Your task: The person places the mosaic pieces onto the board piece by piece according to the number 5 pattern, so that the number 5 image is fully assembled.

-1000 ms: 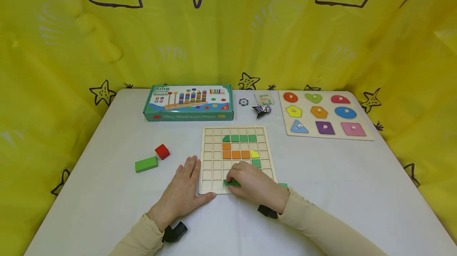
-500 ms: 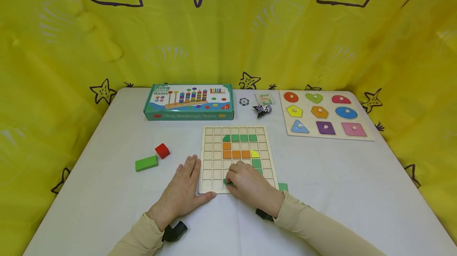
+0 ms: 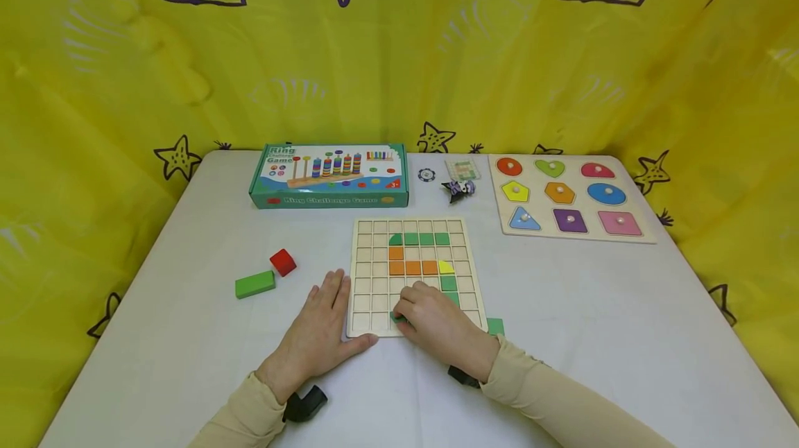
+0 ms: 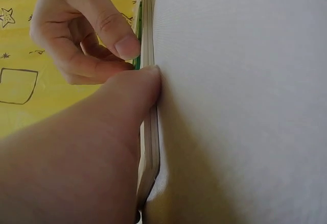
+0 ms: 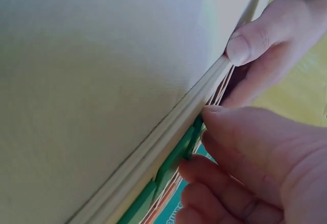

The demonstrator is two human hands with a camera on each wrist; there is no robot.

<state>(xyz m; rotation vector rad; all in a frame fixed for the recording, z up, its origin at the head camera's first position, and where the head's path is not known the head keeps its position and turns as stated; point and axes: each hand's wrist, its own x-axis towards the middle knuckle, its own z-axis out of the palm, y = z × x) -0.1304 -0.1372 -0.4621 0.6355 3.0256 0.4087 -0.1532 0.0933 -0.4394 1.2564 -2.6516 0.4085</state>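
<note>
A green tile [image 3: 397, 317] sits at the near edge of the grid board [image 3: 368, 274], in the bottom row, under the fingertips of the right hand [image 3: 440, 326]. That hand is curled, thumb and fingers pinching the tile as it lies in or just over its cell; the right wrist view shows the tile [image 5: 176, 157] edge-on against the board's rim. It looks thin, stiff and light, likely wood or foam, smooth-faced, so a pinch on its two short edges should hold better than pressing its flat face. Once flush in a cell it would probably leave little to grab.

The left hand [image 3: 321, 333] lies flat on the surface [image 3: 187, 351], fingers straight, thumb pressed against the board's near left corner, holding nothing. On the board are more green tiles [image 3: 426, 239], orange tiles [image 3: 412, 268] and a yellow one [image 3: 446, 268]. Another green piece [image 3: 496, 326] lies just beside the board's right corner. Further out: a green block [image 3: 254, 284] and red cube [image 3: 283, 262] to the left, a game box [image 3: 329, 175] behind, a shape puzzle [image 3: 571, 198] to the right
</note>
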